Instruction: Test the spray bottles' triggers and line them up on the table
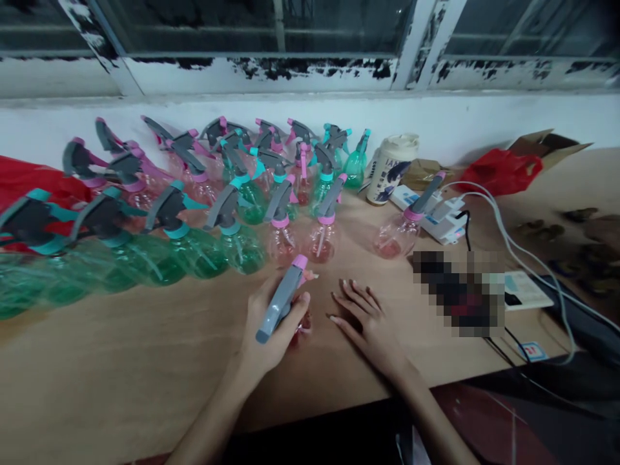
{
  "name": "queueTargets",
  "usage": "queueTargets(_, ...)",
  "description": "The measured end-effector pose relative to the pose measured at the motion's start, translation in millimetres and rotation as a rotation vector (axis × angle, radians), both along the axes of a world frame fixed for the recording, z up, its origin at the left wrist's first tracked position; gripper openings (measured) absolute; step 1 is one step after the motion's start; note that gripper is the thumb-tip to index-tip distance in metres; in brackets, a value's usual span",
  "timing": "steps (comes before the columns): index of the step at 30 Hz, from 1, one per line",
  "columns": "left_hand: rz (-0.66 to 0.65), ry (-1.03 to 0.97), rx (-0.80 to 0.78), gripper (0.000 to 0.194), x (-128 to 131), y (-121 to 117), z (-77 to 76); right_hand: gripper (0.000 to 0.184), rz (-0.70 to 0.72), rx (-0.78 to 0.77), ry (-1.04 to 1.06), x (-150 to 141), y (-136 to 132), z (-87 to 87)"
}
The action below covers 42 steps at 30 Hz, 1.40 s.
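My left hand [276, 323] is wrapped round a spray bottle [285, 294] with a grey and pink trigger head. Most of its reddish body is hidden behind my fingers and the head. To the right, my right hand [368, 323] lies on the table with fingers spread, holding nothing. Just beyond my hands stand two pink spray bottles [322, 242], side by side. Another pink spray bottle [394, 236] is farther right, its head leaning toward the back. A row of green spray bottles [196, 252] runs off to the left.
More pink and green bottles crowd toward the wall. Near them are a paper cup [390, 171], a white power strip [445, 216] with cables, and a red plastic bag [501, 171]. A blurred dark object [458, 294] lies at the right. The table's front edge runs close to me.
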<state>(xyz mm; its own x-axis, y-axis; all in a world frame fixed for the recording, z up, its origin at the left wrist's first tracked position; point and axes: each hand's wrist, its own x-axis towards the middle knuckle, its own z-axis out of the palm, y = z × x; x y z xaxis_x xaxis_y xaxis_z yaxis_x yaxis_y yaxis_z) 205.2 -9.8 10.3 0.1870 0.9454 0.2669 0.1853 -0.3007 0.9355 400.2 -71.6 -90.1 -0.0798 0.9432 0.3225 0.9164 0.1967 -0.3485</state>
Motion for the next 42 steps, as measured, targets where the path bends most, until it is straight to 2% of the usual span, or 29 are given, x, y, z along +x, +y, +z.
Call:
queueTargets(3, -0.072, 0.107, 0.118, 0.015, 1, 4, 1.6, 0.042, 0.002, 0.003, 0.016, 0, -1, -0.6)
queueTargets(9, -0.123, 0.082, 0.171, 0.009, 7, 8, 4.6, 0.043, 0.011, 0.003, 0.029, 0, -2, -2.0)
queueTargets(14, -0.127, 0.055, 0.162, 0.008, 13, 6, 6.0, 0.042, 0.008, 0.011, 0.04, -1, -2, -2.0)
queueTargets(19, -0.09, 0.062, 0.173, 0.017, 15, 4, 5.3, 0.042, 0.007, 0.02, 0.041, 0, -2, -3.7)
queueTargets(28, -0.081, 0.061, 0.104, 0.008, 10, 5, -1.2, 0.042, 0.003, 0.039, 0.026, 0, -2, -5.3)
queueTargets(38, -0.158, 0.08, 0.025, 0.031, 12, 5, 3.7, 0.043, 0.012, 0.041, 0.026, 1, -2, -5.7)
queueTargets(42, -0.164, 0.061, 0.023, 0.032, 11, 5, 3.1, 0.042, 0.01, 0.037, 0.029, 1, -2, -5.7)
